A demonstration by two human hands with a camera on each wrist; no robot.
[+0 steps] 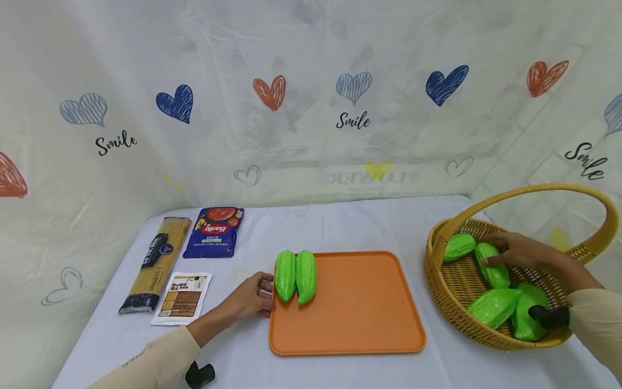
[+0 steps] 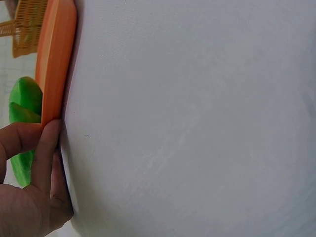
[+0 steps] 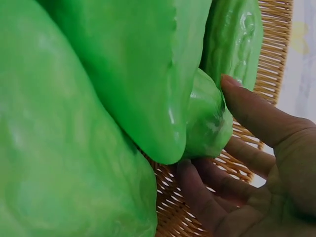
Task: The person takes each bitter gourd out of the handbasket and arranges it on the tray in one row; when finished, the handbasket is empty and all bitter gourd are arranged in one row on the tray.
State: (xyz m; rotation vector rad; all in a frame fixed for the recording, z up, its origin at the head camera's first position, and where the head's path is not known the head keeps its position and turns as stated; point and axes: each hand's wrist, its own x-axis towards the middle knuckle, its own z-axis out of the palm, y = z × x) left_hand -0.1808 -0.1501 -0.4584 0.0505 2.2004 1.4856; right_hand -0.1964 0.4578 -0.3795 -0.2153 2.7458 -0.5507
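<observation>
My left hand [image 1: 250, 297] pinches the left rim of an orange tray [image 1: 359, 308], with the thumb and fingers on either side of its edge [image 2: 55, 64]. Two bright green bitter melons, a left one [image 1: 285, 275] and a right one [image 1: 306, 275], lie side by side in the tray's upper left corner. Inside the wicker basket [image 1: 449, 302] on the right, my right hand [image 1: 525, 253] grips a bitter melon [image 1: 494, 273] around its end, thumb on one side and fingers curled at the other. Several more bitter melons [image 1: 495, 307] lie about it in the basket.
On the left of the white-covered table lie a spaghetti pack [image 1: 157, 262], a blue Barilla pouch [image 1: 214, 232] and a white and brown sachet [image 1: 182, 298]. The basket's tall handle [image 1: 539, 189] arches over the right forearm. A heart-printed curtain [image 1: 311, 162] hangs behind.
</observation>
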